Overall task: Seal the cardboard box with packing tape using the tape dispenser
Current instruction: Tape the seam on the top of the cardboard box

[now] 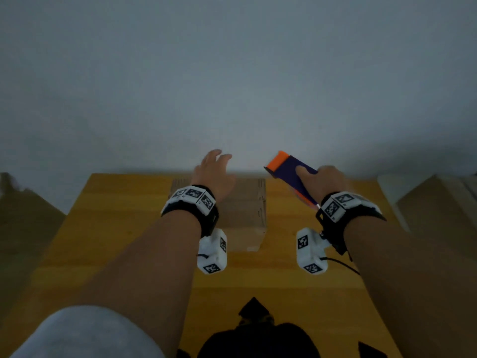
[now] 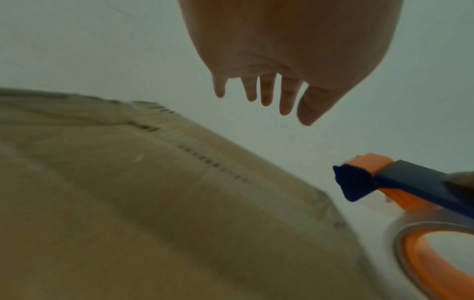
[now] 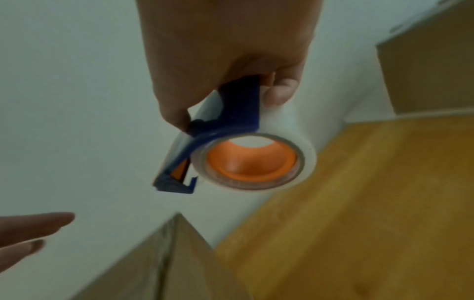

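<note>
A yellow wooden worktop (image 1: 124, 228) is seen against a pale wall (image 1: 232, 73), and further cardboard boxes (image 1: 433, 202) are stacked beside its right edge. A cardboard box (image 1: 245, 210) is set on the worktop near its far edge, between the two forearms, with its flaps down and a seam running across its top. The left hand (image 1: 213, 174) is held above the box's far left part, palm down, with its fingers (image 2: 266, 91) stretched out straight and slightly spread and nothing held; whether it touches the cardboard cannot be told. The right hand (image 1: 325, 180) is raised to the right of the box, above the worktop, and its fingers (image 3: 280, 93) are curled round the blue and orange tape dispenser (image 1: 291, 174), the thumb being laid along its top. A roll of clear packing tape (image 3: 256, 160) is carried on the dispenser's orange hub, and the cutter end is pointed away from the person, clear of the box
</note>
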